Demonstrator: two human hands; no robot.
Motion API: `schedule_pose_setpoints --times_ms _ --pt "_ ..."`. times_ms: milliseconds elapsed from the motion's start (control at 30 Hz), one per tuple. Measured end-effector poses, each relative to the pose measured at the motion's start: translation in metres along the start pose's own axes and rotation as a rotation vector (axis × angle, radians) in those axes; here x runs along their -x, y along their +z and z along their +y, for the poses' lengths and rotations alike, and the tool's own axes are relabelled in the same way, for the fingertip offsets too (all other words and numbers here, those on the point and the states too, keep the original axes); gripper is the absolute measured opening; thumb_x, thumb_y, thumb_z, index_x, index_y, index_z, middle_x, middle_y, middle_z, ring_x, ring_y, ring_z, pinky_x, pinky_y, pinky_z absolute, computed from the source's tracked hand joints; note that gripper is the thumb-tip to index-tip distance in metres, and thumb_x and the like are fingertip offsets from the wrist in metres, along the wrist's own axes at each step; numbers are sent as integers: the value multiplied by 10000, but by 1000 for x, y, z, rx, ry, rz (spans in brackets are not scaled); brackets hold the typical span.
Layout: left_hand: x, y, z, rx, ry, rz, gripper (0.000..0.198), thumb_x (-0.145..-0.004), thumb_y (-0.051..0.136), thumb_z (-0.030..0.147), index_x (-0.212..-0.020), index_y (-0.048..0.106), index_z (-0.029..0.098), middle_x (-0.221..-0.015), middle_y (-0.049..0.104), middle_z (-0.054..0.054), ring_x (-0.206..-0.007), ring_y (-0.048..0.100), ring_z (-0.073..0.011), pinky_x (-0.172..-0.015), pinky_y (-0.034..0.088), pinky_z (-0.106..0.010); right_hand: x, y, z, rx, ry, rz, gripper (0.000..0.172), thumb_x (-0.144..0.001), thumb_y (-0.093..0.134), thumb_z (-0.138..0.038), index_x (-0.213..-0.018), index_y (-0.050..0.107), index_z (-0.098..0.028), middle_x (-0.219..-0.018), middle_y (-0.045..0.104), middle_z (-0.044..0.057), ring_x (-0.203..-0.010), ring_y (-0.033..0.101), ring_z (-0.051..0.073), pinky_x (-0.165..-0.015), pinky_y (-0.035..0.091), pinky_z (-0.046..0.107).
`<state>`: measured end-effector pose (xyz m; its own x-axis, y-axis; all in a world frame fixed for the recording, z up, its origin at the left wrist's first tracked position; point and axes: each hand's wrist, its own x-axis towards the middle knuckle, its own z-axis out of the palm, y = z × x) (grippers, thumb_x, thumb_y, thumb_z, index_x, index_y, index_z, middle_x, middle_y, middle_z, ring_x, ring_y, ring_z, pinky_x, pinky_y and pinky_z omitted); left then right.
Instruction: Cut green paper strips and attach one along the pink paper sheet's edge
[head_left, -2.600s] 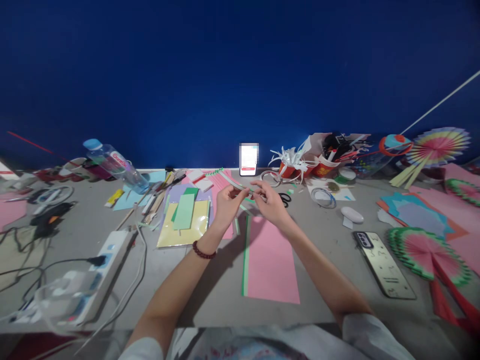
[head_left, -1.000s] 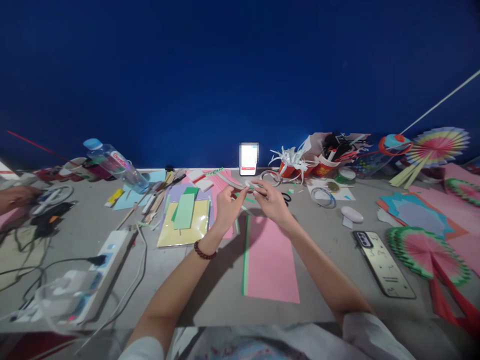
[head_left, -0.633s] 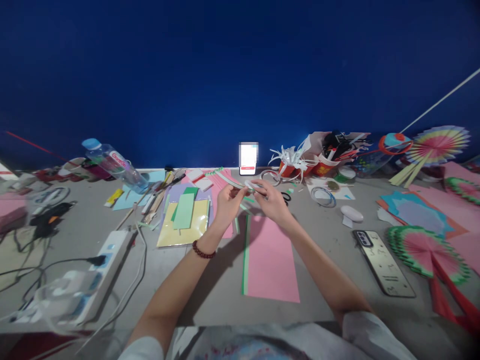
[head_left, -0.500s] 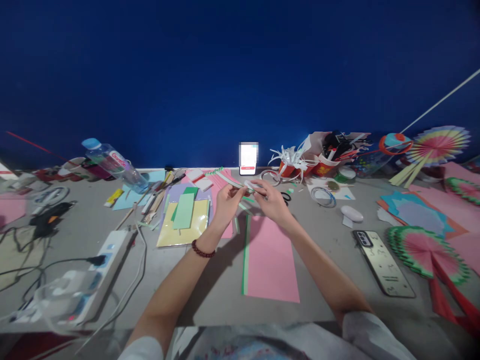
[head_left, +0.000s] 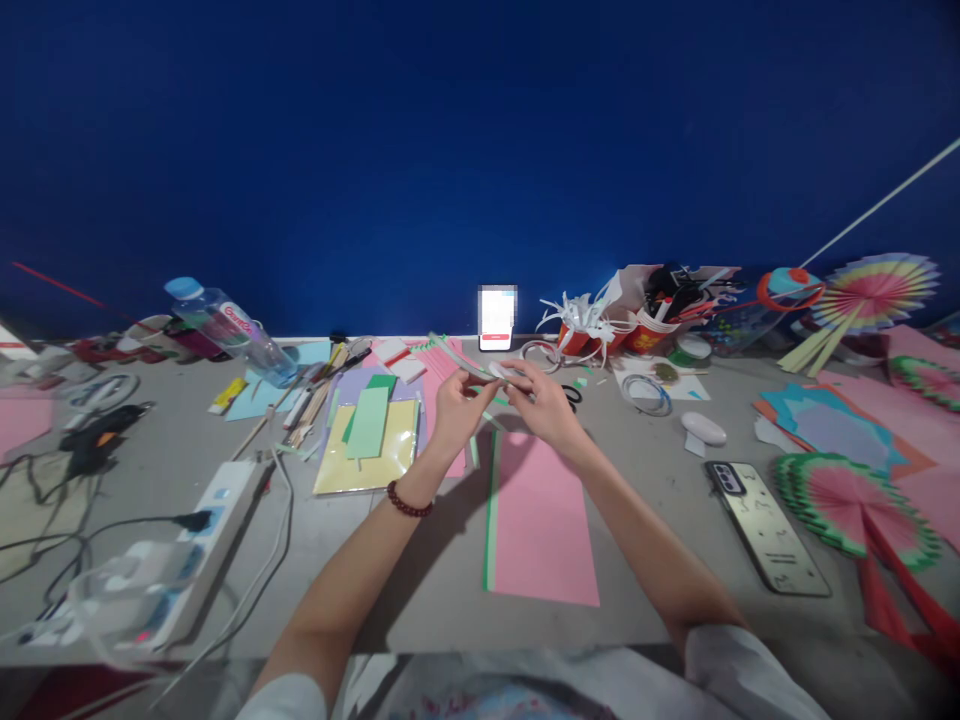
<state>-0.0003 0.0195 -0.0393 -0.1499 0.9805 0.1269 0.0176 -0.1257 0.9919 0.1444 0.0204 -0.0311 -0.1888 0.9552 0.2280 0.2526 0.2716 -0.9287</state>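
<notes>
A: Shifted a touch since 2.6 s ago: left hand and right hand slightly higher, strip up with them. Co-worker's hand, far left a second ago, gone from view.
B: Left hand state?
A: Closed, pinching strip between thumb and fingers. Bracelet on wrist.
B: Right?
A: Pinching too, at strip's near end, fingertips just beside left's.
B: Strip location?
A: Off table, in air between both hands, above top edge of pink sheet. Slanting up and left toward back wall. Looks pleated, green-edged; folds too small to count.
B: Around?
A: Paper stack just left of left hand. Scissors just behind right hand. Phone flat, right of pink sheet, fan beyond. Cups at back right, bottle on its side back left, power strip near left.
</notes>
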Motion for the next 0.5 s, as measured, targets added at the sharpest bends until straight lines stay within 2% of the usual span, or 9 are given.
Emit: schedule_pose_setpoints --times_ms 133,300,500 --pt "1 -1 2 -38 -5 15 263 -671 754 368 -748 630 150 -753 673 -49 -672 597 -153 -627 443 -269 0 0 -1 2 3 12 353 -809 496 -179 -1148 578 -234 -1097 681 70 -1076 648 228 -904 519 391" --pt "3 1 7 -45 32 -10 263 -709 728 359 -838 657 141 -814 696 -66 -752 630 -176 -673 461 -278 -1 -1 1 31 -35 31 340 -821 487 -181 -1143 578 -237 -1138 669 60 -1109 635 232 -884 529 365" --pt "3 0 2 -52 38 -42 285 -746 703 374 -891 652 134 -883 711 -94 -812 649 -192 -716 473 -295 -1 -2 1 56 -40 27 320 -837 494 -179 -1139 575 -245 -1159 667 59 -1115 633 234 -890 529 360"
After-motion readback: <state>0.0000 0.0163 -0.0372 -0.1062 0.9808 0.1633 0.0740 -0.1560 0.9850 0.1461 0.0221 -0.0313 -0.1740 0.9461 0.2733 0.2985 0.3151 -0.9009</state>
